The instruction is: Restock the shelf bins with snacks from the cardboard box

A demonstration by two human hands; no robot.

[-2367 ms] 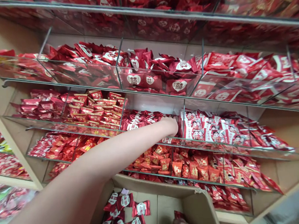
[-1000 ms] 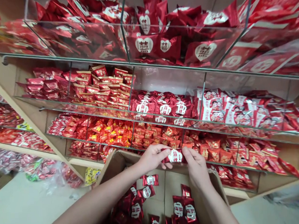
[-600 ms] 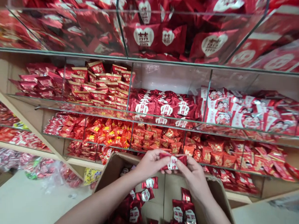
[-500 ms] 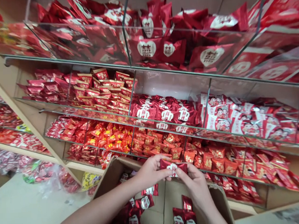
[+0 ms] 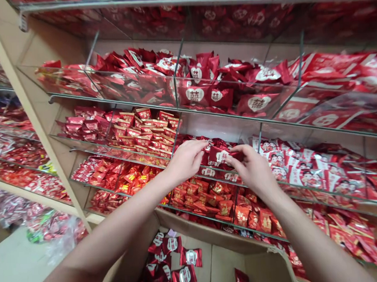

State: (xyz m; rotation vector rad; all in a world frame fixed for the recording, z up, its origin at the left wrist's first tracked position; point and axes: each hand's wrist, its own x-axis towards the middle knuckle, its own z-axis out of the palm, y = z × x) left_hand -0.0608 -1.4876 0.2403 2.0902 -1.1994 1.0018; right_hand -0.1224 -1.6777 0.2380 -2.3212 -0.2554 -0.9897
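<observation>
My right hand (image 5: 255, 169) pinches a dark red candy packet (image 5: 220, 155) with a white label by its right end. It is over the middle shelf compartment, where matching packets (image 5: 209, 172) lie behind a clear front panel. Just left of the held packet is my left hand (image 5: 186, 158), its fingers stretched out and its thumb apart; nothing shows in its grasp. Some of its fingertips are hard to make out against the dark red packets. Below my arms, a cardboard box (image 5: 258, 259) holds more of these packets (image 5: 186, 276), mostly on its left side.
Clear dividers separate the neighbouring compartments, with gold-trimmed red packets (image 5: 140, 131) to the left and white-and-red packets (image 5: 303, 164) to the right. A glass shelf edge (image 5: 218, 114) runs above my hands. Bagged sweets (image 5: 50, 224) lie at lower left.
Both hands have moved from above the box up to the middle shelf with the packet. My left hand has let go of it; my right hand still holds it. The view has tilted.
</observation>
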